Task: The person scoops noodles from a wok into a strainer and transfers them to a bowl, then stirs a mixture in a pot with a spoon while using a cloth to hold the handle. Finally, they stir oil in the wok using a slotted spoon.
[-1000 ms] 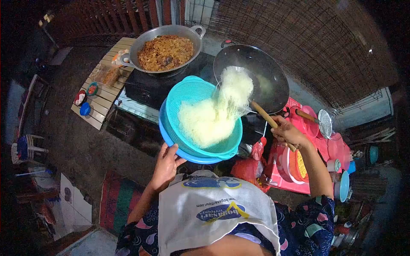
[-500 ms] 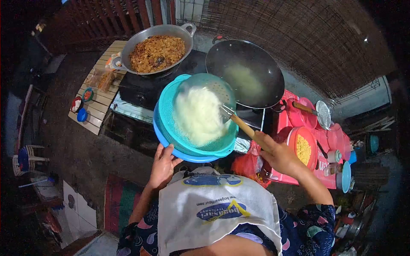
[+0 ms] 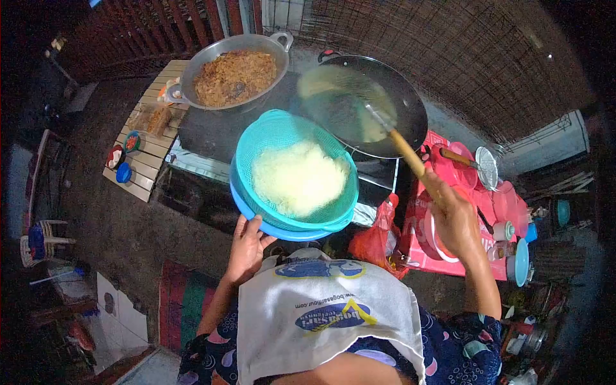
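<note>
My left hand (image 3: pixel 246 249) grips the near rim of a blue basin (image 3: pixel 239 204), fingers at its edge. Nested in the basin is a teal colander (image 3: pixel 247 144) holding a pale, steaming mass of noodle-like food (image 3: pixel 300 178). My right hand (image 3: pixel 454 221) is closed round the wooden handle of a skimmer (image 3: pixel 410 153). The skimmer's head is blurred by motion, over the dark wok (image 3: pixel 414 115) beyond the colander. Some pale liquid shows in the wok.
A metal pan (image 3: pixel 189 74) of brown food sits at the back left. Slatted table (image 3: pixel 149 157) with small bowls stands left. At right, a pink-covered table (image 3: pixel 423 247) bears a strainer (image 3: pixel 486 168), pink containers and a light-blue bowl (image 3: pixel 517 262). A red bag (image 3: pixel 378 240) hangs near it.
My right hand has moved right, and the skimmer has gone from above the colander to over the wok. The pale food now lies in the colander. My left hand stays on the basin.
</note>
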{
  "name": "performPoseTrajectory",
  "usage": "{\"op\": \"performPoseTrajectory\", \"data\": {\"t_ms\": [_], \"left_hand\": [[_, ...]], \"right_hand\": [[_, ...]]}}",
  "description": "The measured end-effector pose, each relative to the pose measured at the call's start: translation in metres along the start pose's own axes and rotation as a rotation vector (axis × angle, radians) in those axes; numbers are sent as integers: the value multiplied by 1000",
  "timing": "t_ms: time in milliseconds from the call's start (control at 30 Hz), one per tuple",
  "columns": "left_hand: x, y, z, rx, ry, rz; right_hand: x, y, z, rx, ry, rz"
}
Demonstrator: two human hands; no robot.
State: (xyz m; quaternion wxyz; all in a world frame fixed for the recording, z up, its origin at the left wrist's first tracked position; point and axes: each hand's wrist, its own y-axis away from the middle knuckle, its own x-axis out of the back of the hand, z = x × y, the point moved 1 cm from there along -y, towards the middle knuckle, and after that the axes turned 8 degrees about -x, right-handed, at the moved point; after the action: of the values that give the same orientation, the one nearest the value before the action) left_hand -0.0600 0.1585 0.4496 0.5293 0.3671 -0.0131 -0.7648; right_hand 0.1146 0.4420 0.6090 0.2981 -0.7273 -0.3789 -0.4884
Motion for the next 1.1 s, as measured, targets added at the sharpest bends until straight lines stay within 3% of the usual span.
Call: {"op": "performPoseTrajectory", "data": {"t_ms": [67,167,300,367,600,667,800,933,1100], "left_hand": [[-1,1,0,2,-11,8],[-2,1,0,-3,-50,-13],[2,0,-2,-5,-24,-45],[4,0,-3,-7,-19,-64],[3,-1,-3,10,8,-7],[4,-1,-4,3,14,-5],[4,0,-4,1,15,-13],[0,0,-1,6,0,9],[6,-1,-3,-13,25,-39]], "right_hand": [[-1,-5,17,-165,-71,-34],[-14,-10,43,-193,-61,-93],[-2,-7,22,-191,41,-167],[7,-1,10,-120,-117,-115],[-16,-23,15,-116,-184,-101],[-38,-42,33,-253,-116,-96],[-63,-60,45,-126,-110,-56],[-26,-34,20,-9,-120,-30],[-2,-30,23,-6,-110,-10]]}}
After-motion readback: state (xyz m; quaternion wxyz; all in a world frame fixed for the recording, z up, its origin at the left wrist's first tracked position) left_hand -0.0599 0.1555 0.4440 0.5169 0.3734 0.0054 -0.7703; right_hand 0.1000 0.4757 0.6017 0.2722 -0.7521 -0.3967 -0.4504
